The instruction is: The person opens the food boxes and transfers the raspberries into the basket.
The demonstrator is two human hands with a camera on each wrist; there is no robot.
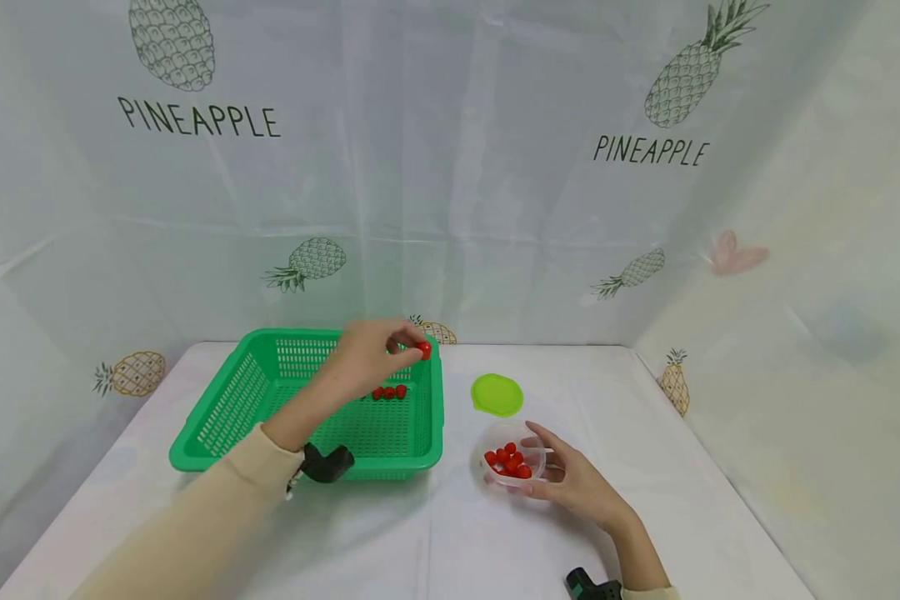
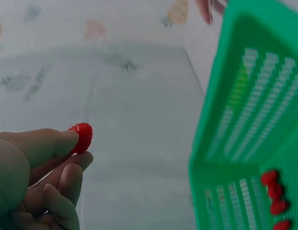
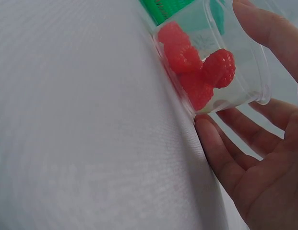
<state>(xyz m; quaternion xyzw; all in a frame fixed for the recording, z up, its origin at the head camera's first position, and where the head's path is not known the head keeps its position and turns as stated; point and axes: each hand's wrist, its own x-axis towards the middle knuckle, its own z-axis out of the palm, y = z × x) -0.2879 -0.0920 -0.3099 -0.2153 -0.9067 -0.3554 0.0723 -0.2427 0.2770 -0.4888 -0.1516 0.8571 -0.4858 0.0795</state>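
Observation:
Between thumb and fingertips my left hand [image 1: 367, 354] pinches a red raspberry [image 2: 83, 137], held up over the right far corner of the green basket [image 1: 432, 442]. Down on the basket floor, several more raspberries [image 1: 389, 392] lie in a row. My right hand [image 1: 570, 479] holds a clear plastic cup [image 3: 244, 72] from its right side, thumb and fingers curved about the wall. Several raspberries [image 3: 219, 68] are heaped in the cup, which stands on the white table. In the left wrist view, the left hand [image 2: 43, 177] appears beside the basket's outer wall.
A lime-green lid [image 1: 497, 395] lies on the white tablecloth [image 1: 495, 550] behind the cup, right of the basket. A pineapple-print sheet [image 1: 450, 167] hangs along the back and the right side. Each wrist wears a black device [image 1: 327, 463].

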